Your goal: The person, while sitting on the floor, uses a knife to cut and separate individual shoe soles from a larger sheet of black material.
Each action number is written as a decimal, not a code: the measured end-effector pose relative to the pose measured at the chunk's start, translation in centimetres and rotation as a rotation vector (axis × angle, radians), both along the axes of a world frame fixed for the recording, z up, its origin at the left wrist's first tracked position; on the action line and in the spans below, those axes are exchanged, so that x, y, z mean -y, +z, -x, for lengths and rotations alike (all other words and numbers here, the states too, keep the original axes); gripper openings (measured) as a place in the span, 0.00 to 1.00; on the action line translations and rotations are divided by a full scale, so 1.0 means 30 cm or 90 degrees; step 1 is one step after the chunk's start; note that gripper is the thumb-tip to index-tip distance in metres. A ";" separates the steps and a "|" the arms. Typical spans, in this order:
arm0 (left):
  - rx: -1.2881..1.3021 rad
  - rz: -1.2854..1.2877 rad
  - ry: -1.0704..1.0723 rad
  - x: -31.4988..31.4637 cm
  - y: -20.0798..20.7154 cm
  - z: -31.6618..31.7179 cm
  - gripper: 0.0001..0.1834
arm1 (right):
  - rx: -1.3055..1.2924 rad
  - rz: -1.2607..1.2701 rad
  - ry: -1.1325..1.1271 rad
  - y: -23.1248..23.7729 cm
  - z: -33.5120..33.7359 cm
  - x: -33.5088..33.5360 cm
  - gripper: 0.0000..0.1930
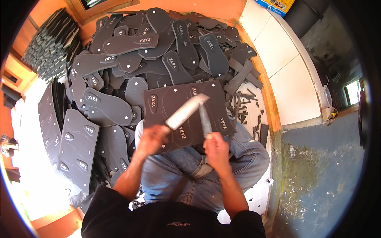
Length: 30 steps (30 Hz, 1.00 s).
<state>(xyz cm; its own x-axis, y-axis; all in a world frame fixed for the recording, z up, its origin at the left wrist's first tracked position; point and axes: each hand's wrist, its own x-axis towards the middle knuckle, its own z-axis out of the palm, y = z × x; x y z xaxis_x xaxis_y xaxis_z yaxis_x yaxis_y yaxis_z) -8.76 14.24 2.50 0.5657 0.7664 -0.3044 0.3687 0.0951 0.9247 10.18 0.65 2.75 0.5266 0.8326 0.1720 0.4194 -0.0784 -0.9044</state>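
Note:
My left hand (152, 139) is closed on a broad knife (185, 112) whose pale, wide blade is smeared by motion and slants up to the right. In my right hand (217, 150) is a narrow grey knife (205, 119), pointing upward. Its tip meets or passes close to the broad blade near the far end; whether they touch I cannot tell. Below both lies a dark foam sheet (216, 93) marked with insole outlines and pale print, resting across my crossed legs (170, 170).
Cut dark insoles (107, 105) form a big heap beyond the sheet. Uncut sheets (79, 148) lean at the left, near a stack of dark pieces (51, 45). Scraps (246, 104) litter the floor at right, beside a low tiled ledge (291, 79).

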 end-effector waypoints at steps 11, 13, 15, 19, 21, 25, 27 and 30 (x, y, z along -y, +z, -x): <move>-0.016 -0.414 0.101 0.046 -0.049 0.008 0.15 | -0.603 0.151 0.040 0.014 -0.017 0.039 0.12; -0.049 -0.161 0.078 0.014 -0.014 0.021 0.15 | -0.487 0.083 -0.021 -0.011 -0.042 0.063 0.12; 0.063 0.090 -0.042 0.096 0.035 -0.040 0.15 | 0.058 0.005 -0.016 -0.005 0.037 0.033 0.11; 0.098 0.190 -0.005 -0.003 0.005 0.029 0.17 | 0.261 0.138 -0.110 -0.044 -0.019 0.054 0.09; 0.064 -0.024 0.132 0.089 0.055 -0.077 0.14 | -0.300 0.161 -0.075 -0.081 -0.003 0.051 0.12; -0.009 -0.391 0.127 0.052 -0.042 -0.034 0.14 | -0.614 0.125 -0.001 0.000 -0.026 0.037 0.12; -0.066 -0.162 0.090 -0.001 -0.015 0.017 0.15 | -0.532 0.086 -0.044 -0.011 -0.046 0.050 0.12; 0.191 0.243 -0.090 0.068 0.009 -0.065 0.15 | 0.246 -0.142 -0.028 0.013 0.049 -0.029 0.10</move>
